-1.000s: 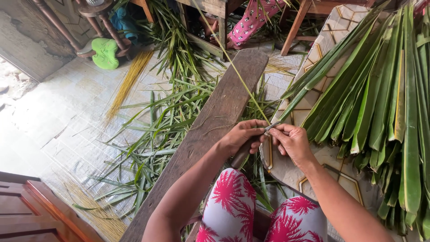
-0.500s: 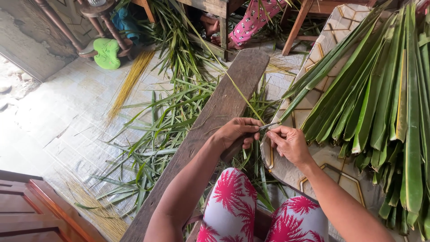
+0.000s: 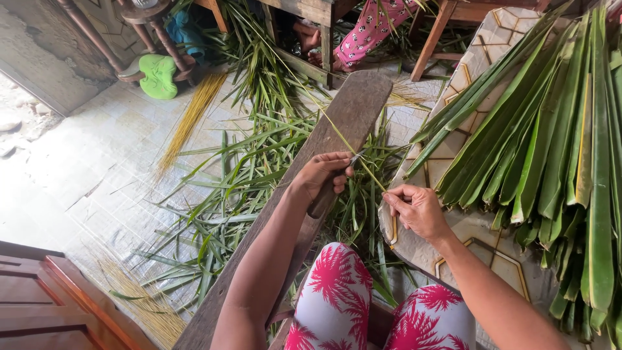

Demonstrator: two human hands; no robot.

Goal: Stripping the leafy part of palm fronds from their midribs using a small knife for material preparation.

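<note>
Left hand (image 3: pixel 322 174) grips a dark-handled small knife (image 3: pixel 332 188), blade against a thin yellow-green leaf midrib (image 3: pixel 350 148) stretched over the long weathered wooden plank (image 3: pixel 337 136). Right hand (image 3: pixel 414 209) pinches the midrib's near end. Risk: excess blade angle may sever the strip; a slip may nick the pinching fingers

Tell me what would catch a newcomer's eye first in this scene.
Probably the thick stack of long green palm leaves on the right, lying over a patterned surface. At centre, the left hand holds a small knife against a thin leaf rib that the right hand pinches, above a long wooden plank. Loose leaf strips litter the tiled floor.
</note>
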